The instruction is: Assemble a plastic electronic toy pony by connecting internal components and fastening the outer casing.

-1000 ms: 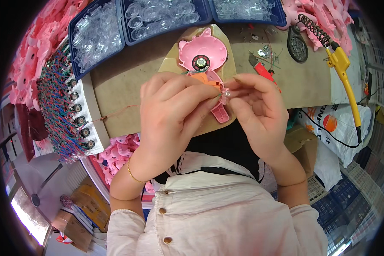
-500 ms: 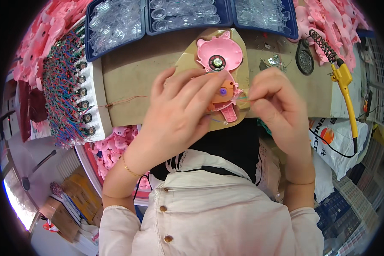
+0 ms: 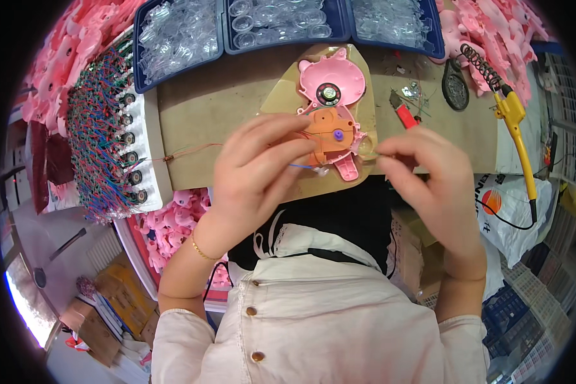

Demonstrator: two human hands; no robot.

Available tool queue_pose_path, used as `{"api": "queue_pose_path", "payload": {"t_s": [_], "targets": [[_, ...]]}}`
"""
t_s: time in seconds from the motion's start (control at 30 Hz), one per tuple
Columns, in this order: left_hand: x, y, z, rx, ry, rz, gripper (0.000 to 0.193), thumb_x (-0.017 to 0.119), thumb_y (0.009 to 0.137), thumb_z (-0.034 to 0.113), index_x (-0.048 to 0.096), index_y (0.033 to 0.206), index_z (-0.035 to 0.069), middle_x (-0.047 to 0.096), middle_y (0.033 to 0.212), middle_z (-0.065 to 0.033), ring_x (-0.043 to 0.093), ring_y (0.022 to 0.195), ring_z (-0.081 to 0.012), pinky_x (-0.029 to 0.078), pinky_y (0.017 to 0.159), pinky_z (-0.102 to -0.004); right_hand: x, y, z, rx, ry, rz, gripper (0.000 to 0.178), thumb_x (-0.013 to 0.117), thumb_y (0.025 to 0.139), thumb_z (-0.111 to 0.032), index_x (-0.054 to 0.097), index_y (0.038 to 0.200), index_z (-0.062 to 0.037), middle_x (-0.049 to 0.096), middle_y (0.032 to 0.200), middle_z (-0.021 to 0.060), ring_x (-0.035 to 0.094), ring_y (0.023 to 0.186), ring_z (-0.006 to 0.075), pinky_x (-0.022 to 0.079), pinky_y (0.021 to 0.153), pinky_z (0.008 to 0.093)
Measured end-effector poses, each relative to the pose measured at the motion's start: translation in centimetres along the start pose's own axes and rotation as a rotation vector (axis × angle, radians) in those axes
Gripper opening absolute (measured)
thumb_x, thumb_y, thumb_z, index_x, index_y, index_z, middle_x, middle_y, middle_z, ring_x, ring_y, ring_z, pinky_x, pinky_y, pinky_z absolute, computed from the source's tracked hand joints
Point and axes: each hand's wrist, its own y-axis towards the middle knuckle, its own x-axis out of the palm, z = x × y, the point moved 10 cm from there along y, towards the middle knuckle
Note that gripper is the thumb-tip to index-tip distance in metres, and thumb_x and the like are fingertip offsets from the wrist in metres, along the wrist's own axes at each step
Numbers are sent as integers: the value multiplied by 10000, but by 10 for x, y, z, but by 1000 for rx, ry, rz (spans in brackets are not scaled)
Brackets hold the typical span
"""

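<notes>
A pink plastic toy shell half (image 3: 347, 168) lies on the tan work board (image 3: 281, 96), with an orange housing (image 3: 329, 118) and a small purple knob (image 3: 338, 135) set in it. My left hand (image 3: 253, 166) rests at the housing's left edge, fingers apart and fingertips touching it; its thumb is hidden. Red wires run by those fingers, and a blue wire (image 3: 301, 166) shows under them. Just right of the shell, my right hand (image 3: 432, 182) pinches what looks like a thin wire, hard to make out. A round speaker (image 3: 329, 94) sits in the shell's upper bowl.
Blue trays (image 3: 339, 47) of clear plastic parts stand at the back. At left is a white box (image 3: 154, 153) heaped with wired speakers. A red-handled tool (image 3: 405, 116) lies right of the board. A yellow soldering iron (image 3: 515, 121) hangs farther right. Pink parts (image 3: 493, 38) are piled behind.
My left hand has drawn back left off the shell, uncovering more of the orange housing. My right hand has shifted slightly right and down, and the red-handled tool now shows.
</notes>
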Motion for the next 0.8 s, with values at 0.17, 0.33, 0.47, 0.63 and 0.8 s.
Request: {"api": "queue_pose_path", "payload": {"t_s": [0.17,0.33,0.47,0.63,0.8], "targets": [[15,7,11,-46,227,-112,506,723,656,121,580,1142,132,592,1168,-53,535,1108,-234,332,1000,-441,15,15,32,424,959,31,79,610,859,-64,597,895,5,563,748,-6,518,629,49,413,559,179],[27,13,17,-77,334,-7,517,754,628,222,594,1113,144,548,903,9,520,896,-200,326,926,-422,18,12,20,397,880,-2,118,633,856,-109,595,871,2,565,729,0,509,615,46,400,543,177],[31,14,7,-101,359,-75,370,748,642,191,635,990,134,564,945,5,523,935,-217,340,904,-422,17,13,32,406,895,-12,136,644,852,-127,598,867,0,571,725,5,511,614,52,402,545,183],[17,18,13,9,168,33,240,734,679,151,639,897,115,600,958,-31,531,988,-242,334,927,-450,14,23,41,370,892,6,149,640,860,-147,599,871,-4,573,724,3,511,610,56,404,553,186],[26,18,1,-99,29,-116,380,703,687,77,610,1055,96,608,924,-33,530,973,-253,280,1018,-492,19,35,52,373,830,2,143,623,883,-161,603,881,-19,560,716,-12,501,599,52,403,557,188]]}}
